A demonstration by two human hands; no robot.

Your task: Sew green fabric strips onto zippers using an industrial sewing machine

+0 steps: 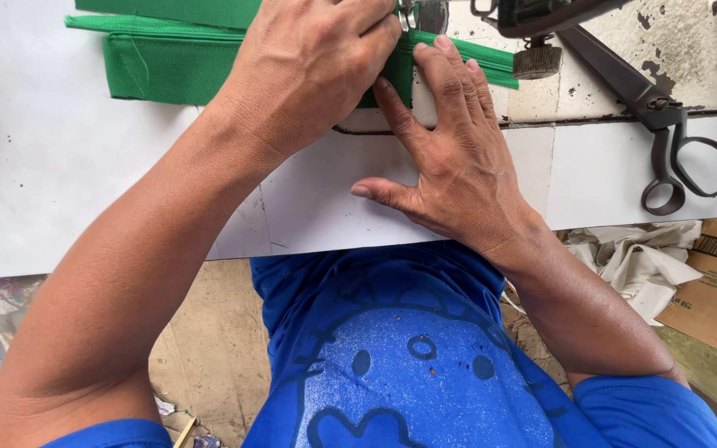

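The left hand (pixel 309 66) is pressing flat on the green fabric (pixel 168 62), not clenched. The right hand (pixel 458 166) is lying open beside it (fingertips touching the fabric). The fabric is looking soft and light, best held near the edge; scissors (pixel 665 124) are lying right of it.

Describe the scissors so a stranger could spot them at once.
Start at the white table and go to its far right side, past the right hand. There lie the scissors, dark metal with looped handles pointing toward the person, unlike the soft green fabric.
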